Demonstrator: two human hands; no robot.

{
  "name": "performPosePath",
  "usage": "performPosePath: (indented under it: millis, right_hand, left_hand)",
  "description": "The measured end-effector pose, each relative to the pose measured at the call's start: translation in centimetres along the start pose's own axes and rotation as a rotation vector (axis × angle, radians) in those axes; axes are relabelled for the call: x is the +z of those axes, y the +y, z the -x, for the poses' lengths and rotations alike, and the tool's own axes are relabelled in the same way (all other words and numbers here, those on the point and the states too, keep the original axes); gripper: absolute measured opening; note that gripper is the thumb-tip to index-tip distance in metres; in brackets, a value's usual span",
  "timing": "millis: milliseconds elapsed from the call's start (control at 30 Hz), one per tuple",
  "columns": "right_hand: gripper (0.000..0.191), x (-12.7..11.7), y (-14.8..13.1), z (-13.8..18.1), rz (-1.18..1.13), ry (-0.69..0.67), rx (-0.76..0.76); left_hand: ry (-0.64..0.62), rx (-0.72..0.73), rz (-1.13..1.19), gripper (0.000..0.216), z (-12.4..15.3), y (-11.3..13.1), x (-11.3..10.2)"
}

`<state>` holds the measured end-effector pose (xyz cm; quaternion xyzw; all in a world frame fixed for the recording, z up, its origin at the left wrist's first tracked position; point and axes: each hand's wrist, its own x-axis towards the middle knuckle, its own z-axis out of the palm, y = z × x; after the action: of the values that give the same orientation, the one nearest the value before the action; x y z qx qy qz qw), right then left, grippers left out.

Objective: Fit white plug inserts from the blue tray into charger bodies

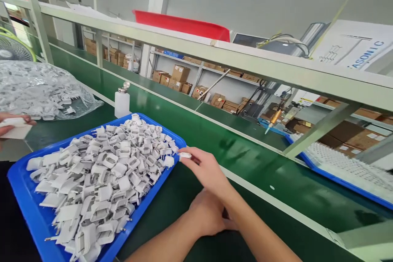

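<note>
The right hand (205, 168) reaches out over the green bench (254, 172) toward the far corner of a shallow blue plastic tray (21, 196), its grip pinching a small white plastic plug piece (185, 156) between thumb and fingertips, just beside the tray's rim. The tray sits on the near side of the bench and is heaped with many small white plastic plug housings with metal pins (101, 180), piled loosely in all directions. The left hand (208, 215) rests lower down on the bench, crossed beneath the right forearm, its fingers curled together; whether it holds anything cannot be told, since the right arm covers part of it. Behind the tray stands a small white plastic dispenser bottle with a metal top (122, 100). To the far left lies a clear plastic bag full of more white parts (39, 88), and at the left edge another person's hand (12, 126) holds a white block. Further right on the bench sits a second blue tray of white parts (344, 172), partly hidden behind a slanted metal frame bar (319, 129).
</note>
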<state>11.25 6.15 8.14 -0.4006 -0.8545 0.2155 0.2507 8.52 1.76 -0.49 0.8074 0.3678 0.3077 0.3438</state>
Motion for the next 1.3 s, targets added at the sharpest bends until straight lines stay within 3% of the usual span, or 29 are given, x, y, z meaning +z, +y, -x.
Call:
performPosePath:
  millis: [100,200,400,500,633,833,1033,1200,1300]
  right_hand:
    - [0.024,-2.6,2.0,4.7,-0.381,0.116,0.199]
    - [0.033,-4.0,3.5,9.1,-0.567,0.225,0.355]
    - [0.03,-4.6,6.5,17.1,-0.453,0.386,0.383]
    - [0.03,-3.6,7.8,19.6,-0.409,0.377,0.449]
    - [0.03,-2.3,8.3,20.1,-0.533,0.341,0.483]
    - [0.032,-2.3,7.9,19.7,-0.773,0.375,0.451]
    - [0.029,-2.2,7.8,19.9,-0.749,0.39,0.469]
    - [0.027,-1.9,8.1,19.9,-0.761,0.478,0.422]
    - [0.019,-2.2,7.7,20.1,-0.58,0.486,0.37]
  left_hand:
    - [-0.018,-0.02,-0.028,0.044,0.5,0.4,-0.1]
    - [-0.03,-0.009,-0.04,0.038,0.7,0.5,0.0]
    - [-0.037,-0.045,-0.097,0.03,1.1,0.9,0.4]
    - [-0.062,-0.073,-0.127,0.03,1.2,1.0,0.5]
    - [-0.106,-0.089,-0.176,0.031,1.1,1.3,0.7]
    - [-0.153,-0.158,-0.244,0.025,1.0,1.8,1.2]
    - [-0.154,-0.329,-0.225,0.042,0.8,1.9,1.6]
    - [-0.206,-0.24,-0.189,0.034,1.3,1.1,1.0]
    - [-0.188,-0.145,-0.154,0.031,1.5,0.7,0.8]
